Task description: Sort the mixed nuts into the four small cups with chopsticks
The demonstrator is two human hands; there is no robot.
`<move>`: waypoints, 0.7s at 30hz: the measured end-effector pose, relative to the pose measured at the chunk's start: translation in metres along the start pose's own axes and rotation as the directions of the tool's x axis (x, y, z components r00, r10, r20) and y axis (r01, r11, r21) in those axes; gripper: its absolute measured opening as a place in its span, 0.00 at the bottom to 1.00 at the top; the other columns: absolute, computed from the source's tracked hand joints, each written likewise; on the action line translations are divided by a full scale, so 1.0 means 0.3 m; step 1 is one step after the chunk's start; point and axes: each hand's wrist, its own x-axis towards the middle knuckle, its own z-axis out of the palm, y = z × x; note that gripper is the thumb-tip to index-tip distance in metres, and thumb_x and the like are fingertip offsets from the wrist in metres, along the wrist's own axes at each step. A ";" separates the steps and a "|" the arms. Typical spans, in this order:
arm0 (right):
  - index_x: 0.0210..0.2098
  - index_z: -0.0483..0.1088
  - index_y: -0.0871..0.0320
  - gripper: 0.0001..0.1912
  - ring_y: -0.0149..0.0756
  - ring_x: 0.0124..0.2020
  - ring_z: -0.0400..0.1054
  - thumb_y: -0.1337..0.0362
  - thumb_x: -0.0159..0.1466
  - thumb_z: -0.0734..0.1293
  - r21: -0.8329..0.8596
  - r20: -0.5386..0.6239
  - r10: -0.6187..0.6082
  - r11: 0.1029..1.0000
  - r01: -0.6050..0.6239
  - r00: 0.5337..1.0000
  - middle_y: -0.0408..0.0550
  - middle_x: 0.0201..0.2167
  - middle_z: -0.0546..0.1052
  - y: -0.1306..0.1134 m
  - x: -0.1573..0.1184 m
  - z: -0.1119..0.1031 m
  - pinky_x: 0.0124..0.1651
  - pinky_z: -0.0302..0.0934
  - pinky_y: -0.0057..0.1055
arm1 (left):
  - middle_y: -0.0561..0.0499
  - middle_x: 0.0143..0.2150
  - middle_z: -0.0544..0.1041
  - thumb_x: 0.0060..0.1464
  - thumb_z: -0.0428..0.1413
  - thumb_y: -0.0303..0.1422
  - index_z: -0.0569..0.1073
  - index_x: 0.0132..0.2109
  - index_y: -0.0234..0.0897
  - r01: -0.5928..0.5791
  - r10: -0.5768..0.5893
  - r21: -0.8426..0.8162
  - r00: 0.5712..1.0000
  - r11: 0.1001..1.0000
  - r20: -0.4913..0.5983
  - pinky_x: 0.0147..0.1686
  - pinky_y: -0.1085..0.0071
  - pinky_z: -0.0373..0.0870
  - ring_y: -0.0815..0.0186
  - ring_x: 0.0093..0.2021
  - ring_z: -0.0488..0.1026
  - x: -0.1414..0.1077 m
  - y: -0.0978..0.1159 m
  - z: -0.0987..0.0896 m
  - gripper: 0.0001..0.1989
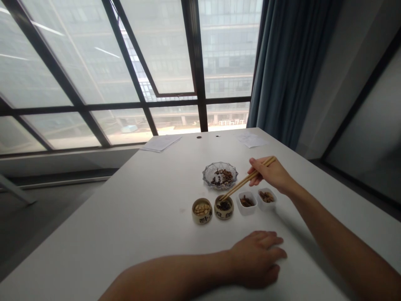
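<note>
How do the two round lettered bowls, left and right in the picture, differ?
The left bowl holds pale yellowish pieces; the right bowl holds dark, nearly black pieces. Chopsticks slant to the right bowl's opening, while the left bowl has none at it. The left bowl ends the row; the right bowl sits between it and a white tub. Both are tan with dark characters.

Daylight is let in through the window (159, 46), its panes washed pale and streaked by reflections; the surface (150, 200) is dimly lit, a soft shadow is cast beneath the right forearm (332, 234), and fine detail is slightly blurred
</note>
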 end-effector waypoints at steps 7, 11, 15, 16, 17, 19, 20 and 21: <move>0.24 0.78 0.63 0.34 0.41 0.16 0.76 0.34 0.54 0.75 0.006 0.015 -0.003 1.000 0.003 1.000 0.58 0.18 0.79 0.018 0.009 -0.010 0.18 0.70 0.25 | 0.42 0.73 0.64 0.69 0.44 0.41 0.66 0.64 0.36 0.001 -0.001 -0.010 1.000 1.000 -0.004 0.73 0.58 0.56 0.54 0.74 0.60 -0.004 -0.004 0.004 0.23; 0.24 0.77 0.63 0.34 0.40 0.16 0.76 0.33 0.53 0.75 0.016 -0.029 -0.026 1.000 0.027 0.999 0.58 0.17 0.79 0.008 0.009 -0.017 0.18 0.70 0.25 | 0.42 0.73 0.64 0.69 0.44 0.40 0.66 0.64 0.36 -0.002 0.002 -0.016 1.000 1.000 -0.010 0.73 0.56 0.57 0.53 0.74 0.60 -0.002 -0.006 0.009 0.23; 0.25 0.77 0.64 0.34 0.40 0.16 0.76 0.35 0.55 0.75 0.025 -0.094 -0.076 0.997 0.079 0.993 0.57 0.16 0.78 -0.005 0.012 -0.025 0.17 0.70 0.25 | 0.41 0.72 0.64 0.69 0.44 0.40 0.66 0.64 0.35 -0.007 0.007 -0.014 1.000 1.000 0.000 0.73 0.56 0.57 0.53 0.74 0.59 0.001 -0.005 0.008 0.23; 0.25 0.77 0.64 0.33 0.40 0.16 0.76 0.35 0.56 0.75 0.027 -0.115 -0.091 0.995 0.095 0.989 0.57 0.17 0.78 -0.003 0.016 -0.026 0.18 0.70 0.25 | 0.41 0.72 0.64 0.69 0.44 0.40 0.66 0.64 0.35 -0.007 0.007 -0.013 1.000 1.000 0.002 0.73 0.56 0.56 0.53 0.74 0.59 0.001 -0.005 0.007 0.23; 0.26 0.77 0.64 0.33 0.40 0.17 0.77 0.36 0.56 0.75 0.029 -0.141 -0.108 0.993 0.113 0.984 0.56 0.17 0.79 0.003 0.021 -0.027 0.19 0.71 0.25 | 0.41 0.72 0.64 0.69 0.44 0.40 0.67 0.64 0.35 -0.008 0.008 -0.012 1.000 1.000 0.003 0.73 0.56 0.56 0.53 0.74 0.59 0.001 -0.005 0.006 0.23; 0.26 0.78 0.64 0.31 0.42 0.20 0.79 0.37 0.55 0.77 0.032 -0.199 -0.135 0.989 0.144 0.971 0.56 0.19 0.80 0.024 0.037 -0.027 0.21 0.73 0.26 | 0.41 0.73 0.64 0.69 0.44 0.41 0.67 0.64 0.35 -0.006 0.006 -0.011 1.000 1.000 0.004 0.73 0.56 0.56 0.52 0.74 0.59 0.000 -0.006 0.006 0.23; 0.27 0.78 0.63 0.31 0.42 0.21 0.79 0.38 0.54 0.78 0.032 -0.223 -0.142 0.988 0.153 0.964 0.56 0.21 0.81 0.040 0.047 -0.025 0.23 0.75 0.27 | 0.42 0.73 0.64 0.69 0.44 0.41 0.67 0.64 0.35 -0.005 0.005 -0.011 1.000 1.000 0.004 0.73 0.56 0.55 0.52 0.74 0.59 -0.001 -0.006 0.006 0.23; 0.27 0.78 0.63 0.30 0.43 0.22 0.80 0.39 0.53 0.78 0.032 -0.239 -0.145 0.987 0.157 0.960 0.55 0.22 0.81 0.060 0.057 -0.022 0.24 0.76 0.27 | 0.42 0.73 0.64 0.69 0.44 0.41 0.67 0.64 0.35 -0.004 0.004 -0.011 1.000 1.000 0.003 0.74 0.56 0.55 0.52 0.74 0.59 -0.001 -0.006 0.006 0.23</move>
